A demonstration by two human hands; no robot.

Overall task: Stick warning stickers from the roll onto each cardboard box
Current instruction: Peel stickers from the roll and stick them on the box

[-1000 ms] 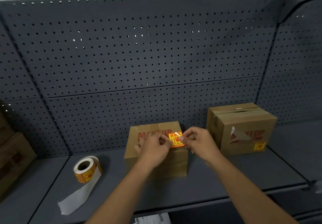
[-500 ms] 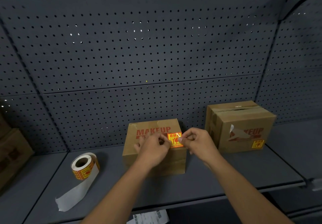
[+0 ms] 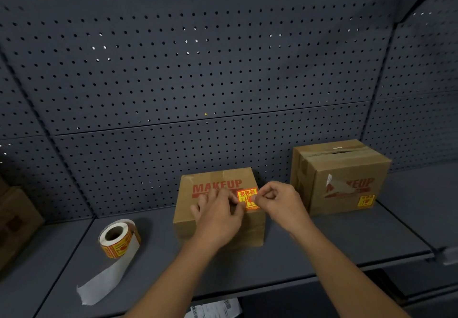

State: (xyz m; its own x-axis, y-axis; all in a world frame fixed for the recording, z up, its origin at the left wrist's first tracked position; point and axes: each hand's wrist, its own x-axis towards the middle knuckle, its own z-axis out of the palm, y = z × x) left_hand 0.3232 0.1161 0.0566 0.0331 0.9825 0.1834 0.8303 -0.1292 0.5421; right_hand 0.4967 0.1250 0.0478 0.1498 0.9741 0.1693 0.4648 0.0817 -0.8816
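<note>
A cardboard box (image 3: 195,226) printed MAKEUP stands in the middle of the grey shelf (image 3: 347,238). An orange-and-yellow warning sticker (image 3: 247,198) lies against the box's upper right. My left hand (image 3: 218,216) pinches the sticker's left edge and my right hand (image 3: 282,203) pinches its right edge. A second cardboard box (image 3: 347,171) to the right carries a small warning sticker (image 3: 365,200) at its lower right. The sticker roll (image 3: 119,239) lies on the shelf to the left, with a strip of bare white backing (image 3: 106,283) trailing toward the front edge.
A dark pegboard wall (image 3: 198,70) backs the shelf. More cardboard boxes (image 3: 14,221) sit at the far left. A printed paper (image 3: 213,309) shows below the shelf's front edge. Another shelf section (image 3: 421,194) adjoins on the right.
Both hands stay on the sticker, holding it against the middle box at about the same spot. The view has shifted slightly; roll and boxes have not moved.
</note>
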